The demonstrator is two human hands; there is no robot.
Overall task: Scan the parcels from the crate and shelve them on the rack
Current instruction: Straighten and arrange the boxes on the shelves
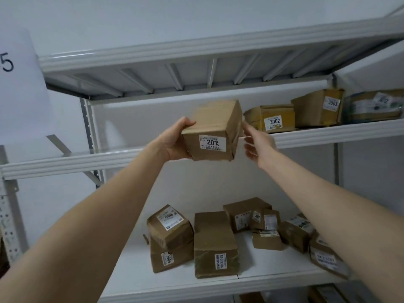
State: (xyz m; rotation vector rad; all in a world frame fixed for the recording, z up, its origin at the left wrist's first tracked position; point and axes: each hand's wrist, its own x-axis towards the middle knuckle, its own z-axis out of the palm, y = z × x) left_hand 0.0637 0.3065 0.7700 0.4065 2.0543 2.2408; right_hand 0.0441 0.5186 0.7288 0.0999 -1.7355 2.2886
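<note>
In front of the rack (pixel 328 134), at the height of its middle shelf, we note one parcel (pixel 213 130) held in the air, just off the shelf's front edge.

Rack: white metal, three shelves in view.

Rack's lower shelf: a loose cluster of brown parcels (pixel 215 243), some stacked. Labels 2004 and 3004 are readable on the two nearest the rack's left post.

Rack's middle shelf, right part: parcel 3002 (pixel 271 118), with parcel 3003 (pixel 317 108) close beside it.

Held parcel: brown carton, tilted, white label facing us. The digits begin 201 and the last is blurred.

Left hand (pixel 175 145): fingers under the carton, thumb over its top left edge, gripping it.

Right hand (pixel 259 145): fingers loosely spread, holding nothing, just beside the carton's right face. We cannot tell whether they touch it.
</note>
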